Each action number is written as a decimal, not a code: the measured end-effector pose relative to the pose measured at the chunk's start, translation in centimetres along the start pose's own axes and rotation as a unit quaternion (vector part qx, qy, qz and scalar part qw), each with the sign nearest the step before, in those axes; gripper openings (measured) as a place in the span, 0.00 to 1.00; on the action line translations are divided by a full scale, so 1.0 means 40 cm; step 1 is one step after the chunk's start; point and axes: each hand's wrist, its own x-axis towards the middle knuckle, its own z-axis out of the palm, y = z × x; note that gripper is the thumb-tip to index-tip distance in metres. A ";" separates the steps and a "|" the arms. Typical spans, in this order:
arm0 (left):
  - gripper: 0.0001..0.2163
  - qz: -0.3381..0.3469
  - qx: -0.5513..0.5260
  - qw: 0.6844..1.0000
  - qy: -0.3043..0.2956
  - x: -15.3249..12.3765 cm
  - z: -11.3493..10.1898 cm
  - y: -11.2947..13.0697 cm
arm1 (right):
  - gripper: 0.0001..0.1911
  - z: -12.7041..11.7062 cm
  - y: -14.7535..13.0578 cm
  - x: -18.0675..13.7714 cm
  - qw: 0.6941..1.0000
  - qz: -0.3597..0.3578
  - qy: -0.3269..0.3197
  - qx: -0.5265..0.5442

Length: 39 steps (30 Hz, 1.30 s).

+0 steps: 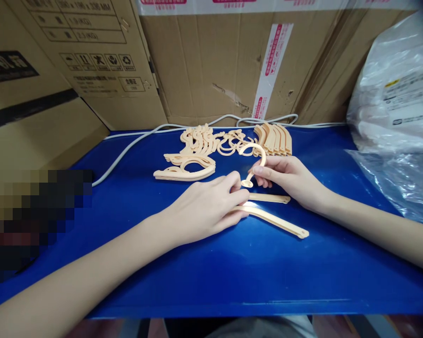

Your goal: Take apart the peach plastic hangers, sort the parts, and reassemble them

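Observation:
Over the middle of the blue table, my right hand (298, 180) pinches a cream plastic hanger hook (263, 154) between thumb and fingers. Its curve points up, and its small round base hangs just above my left fingers. My left hand (209, 206) is closed on the left ends of two slim cream hanger arms. The nearer hanger arm (280, 222) slants down to the right, while the farther hanger arm (271, 198) lies almost level. My left fingers hide where these two meet, so I cannot tell whether they are joined.
Behind my hands lie folded hangers (186, 174), a pile of curved hanger parts (197, 140), loose hooks (227, 144) and stacked hanger arms (273, 138). A white cable (127, 145) runs along the back. Cardboard boxes (211, 65) and a plastic bag (391, 108) border the blue table (254, 277).

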 end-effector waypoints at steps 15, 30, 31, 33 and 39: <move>0.03 -0.189 -0.567 0.789 0.144 0.003 -0.047 -0.038 | 0.20 0.006 -0.017 -0.010 0.999 0.041 -0.021 0.014; 0.14 -0.186 -0.261 0.943 0.092 -0.007 -0.034 -0.026 | 0.16 0.008 -0.006 -0.014 0.999 0.005 -0.035 0.000; 0.14 -0.156 -0.183 0.968 0.074 -0.012 -0.032 -0.023 | 0.15 0.007 -0.005 -0.014 0.999 -0.003 -0.035 -0.008; 0.14 -0.106 -0.080 0.991 0.031 -0.018 -0.029 -0.019 | 0.13 0.005 -0.005 -0.012 0.999 -0.014 -0.035 -0.017; 0.10 -0.100 0.002 0.995 -0.025 -0.008 -0.012 -0.018 | 0.13 0.008 -0.010 -0.008 1.000 -0.014 -0.017 0.011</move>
